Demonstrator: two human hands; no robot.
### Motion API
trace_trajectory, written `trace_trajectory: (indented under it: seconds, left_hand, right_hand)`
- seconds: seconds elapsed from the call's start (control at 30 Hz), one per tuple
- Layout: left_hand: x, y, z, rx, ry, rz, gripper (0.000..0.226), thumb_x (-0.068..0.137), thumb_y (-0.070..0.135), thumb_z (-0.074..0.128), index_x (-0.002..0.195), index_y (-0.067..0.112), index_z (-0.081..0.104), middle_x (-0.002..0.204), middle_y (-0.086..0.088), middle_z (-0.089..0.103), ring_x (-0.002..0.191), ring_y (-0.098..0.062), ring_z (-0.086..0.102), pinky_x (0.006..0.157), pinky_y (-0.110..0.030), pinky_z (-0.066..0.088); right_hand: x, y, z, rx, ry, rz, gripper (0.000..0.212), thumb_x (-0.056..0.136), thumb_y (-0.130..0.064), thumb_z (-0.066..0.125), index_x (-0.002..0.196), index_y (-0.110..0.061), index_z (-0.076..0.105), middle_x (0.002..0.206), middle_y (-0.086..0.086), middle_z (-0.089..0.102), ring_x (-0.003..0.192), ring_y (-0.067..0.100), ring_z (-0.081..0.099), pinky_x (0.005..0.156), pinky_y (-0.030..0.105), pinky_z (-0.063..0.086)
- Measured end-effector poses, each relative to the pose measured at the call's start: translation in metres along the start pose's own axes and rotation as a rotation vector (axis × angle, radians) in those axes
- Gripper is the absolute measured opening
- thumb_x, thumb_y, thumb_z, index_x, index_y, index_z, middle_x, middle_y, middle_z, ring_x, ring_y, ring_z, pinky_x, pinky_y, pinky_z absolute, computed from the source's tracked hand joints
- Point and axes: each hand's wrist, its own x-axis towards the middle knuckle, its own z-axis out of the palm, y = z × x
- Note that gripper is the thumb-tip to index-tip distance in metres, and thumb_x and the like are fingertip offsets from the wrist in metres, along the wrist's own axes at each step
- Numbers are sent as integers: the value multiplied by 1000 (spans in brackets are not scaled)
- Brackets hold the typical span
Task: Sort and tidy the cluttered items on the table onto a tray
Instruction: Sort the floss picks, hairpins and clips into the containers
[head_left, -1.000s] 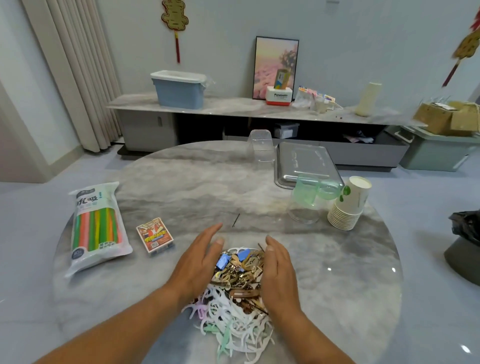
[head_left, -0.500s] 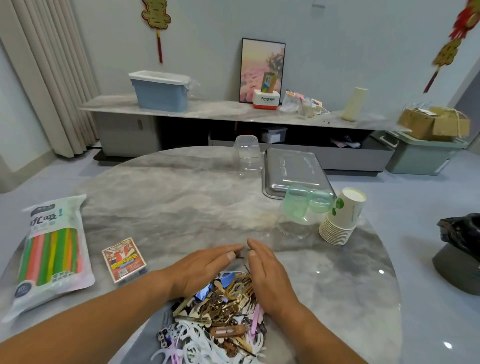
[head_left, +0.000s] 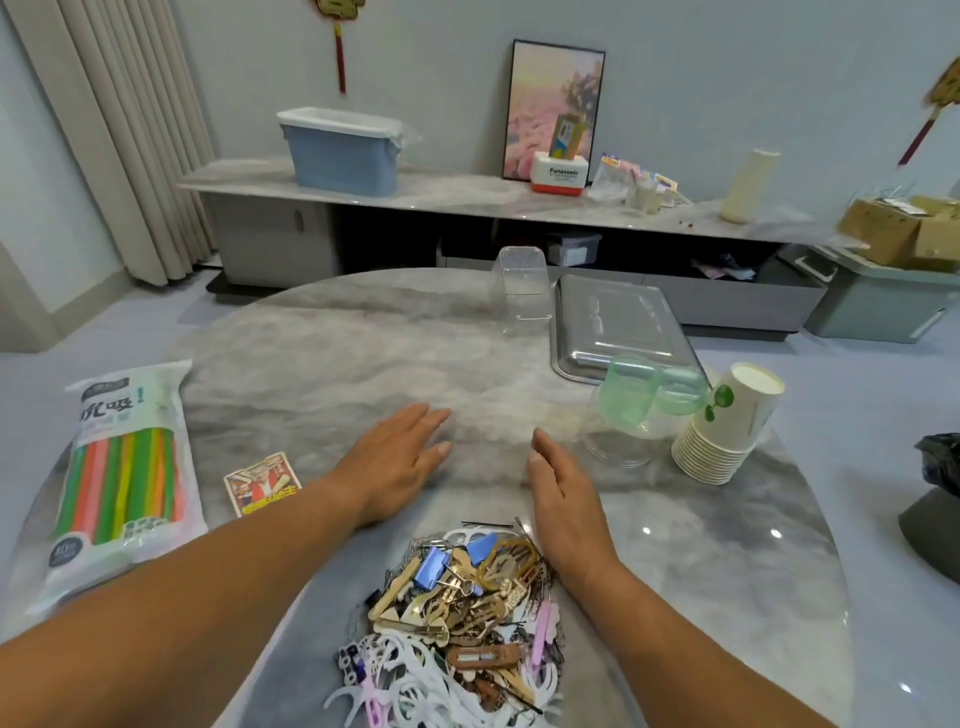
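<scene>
The pile of small clutter (head_left: 457, 618), made up of hair clips, blue binder clips, bobby pins and white floss picks, lies heaped at the near edge of the bench (head_left: 322, 353), between my forearms. One bobby pin (head_left: 488, 525) lies just beyond the heap. My left hand (head_left: 400, 457) rests flat on the marble beyond the pile, fingers straight and spread, holding nothing. My right hand (head_left: 561, 483) stands on its edge beside the pile's far right corner, fingers straight and together, also empty. The steel tray (head_left: 618, 322) sits well apart at the far right of the bench and holds nothing I can see. In front of it stand the green-tinted clear cups (head_left: 644, 405) and a tipped stack of paper cups (head_left: 722, 431); a clear box (head_left: 519, 291) stands beside the tray. To the left lie the pack of coloured straws (head_left: 119, 478) and a card deck (head_left: 262, 483). I judge the step in hand to be gathering the clutter; sorting has not begun. The next move calls for picking out one kind, or bringing the tray nearer.
</scene>
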Motion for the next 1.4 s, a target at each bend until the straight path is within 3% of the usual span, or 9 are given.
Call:
trace_trajectory:
  seconds: [0.07, 0.27, 0.37, 0.7, 0.9, 1.07, 1.17, 1.27, 1.4]
  left_hand:
    - [9, -6, 11, 107, 3, -44, 62, 104, 59, 19, 161, 35, 7, 169, 3, -1, 155, -14, -3, 125, -39, -2]
    - [51, -10, 21, 148, 51, -155, 68, 99, 67, 13, 160, 37, 5, 169, 2, -8, 154, -15, -13, 124, -43, -9]
    - [80, -11, 20, 154, 86, -204, 72, 97, 71, 13, 160, 37, 7, 169, 1, -6, 154, -15, -11, 123, -46, -9]
    - [114, -20, 28, 109, 221, -203, 74, 94, 72, 10, 159, 37, 10, 169, 4, -5, 154, -12, -13, 123, -45, -13]
    - [113, -22, 30, -20, 272, -208, 85, 87, 80, 4, 160, 35, 4, 169, 9, -1, 153, -5, -12, 123, -40, -13]
    - [105, -21, 11, -437, 279, -241, 100, 75, 96, 24, 157, 41, 9, 164, 16, 22, 154, -11, 8, 126, -34, 5]
    - [91, -9, -21, -1060, 208, -318, 122, 57, 99, 50, 157, 43, 9, 161, 10, 30, 149, -15, 27, 117, -34, 25]
    - [77, 17, -53, -1398, 230, -359, 142, 43, 97, 66, 159, 33, 14, 158, 2, 39, 144, -19, 38, 119, -44, 29]
    - [49, 37, -80, -1597, 332, -415, 98, 59, 57, 87, 138, 11, 52, 117, -7, 73, 105, -26, 71, 95, -45, 55]
  right_hand:
    - [16, -2, 8, -33, 49, 3, 49, 104, -33, 50, 152, -30, 42, 153, -9, 43, 138, 5, 40, 118, 29, 33]
    - [93, -23, 34, -178, 115, -66, 71, 98, -32, 63, 159, -20, 27, 162, -3, 26, 147, 12, 28, 110, 18, 21]
    - [146, -36, 41, -248, 144, -85, 83, 95, -34, 67, 160, -16, 19, 165, 1, 19, 151, 18, 21, 120, 29, 23]
    - [299, -46, 52, -440, 321, 125, 116, 75, -55, 80, 161, -32, 6, 161, 13, 25, 148, 35, 28, 122, 49, 22]
    - [315, -43, 64, -359, 351, 239, 101, 80, -43, 74, 158, -38, 11, 147, 16, 38, 134, 40, 39, 107, 53, 36]
    - [262, -70, 68, 201, 246, 133, 83, 87, -47, 71, 155, -30, 27, 144, 1, 48, 112, 16, 57, 94, 33, 49]
    - [216, -90, 68, 549, -2, 315, 59, 94, -54, 60, 146, -31, 43, 132, -6, 58, 112, 18, 60, 93, 42, 52]
    - [170, -94, 69, 740, -234, 365, 46, 99, -58, 49, 136, -32, 55, 129, 2, 67, 119, 24, 64, 105, 46, 47]
    - [104, -100, 66, 673, -434, 314, 45, 102, -59, 36, 132, -37, 60, 124, -6, 72, 122, 16, 64, 107, 41, 40]
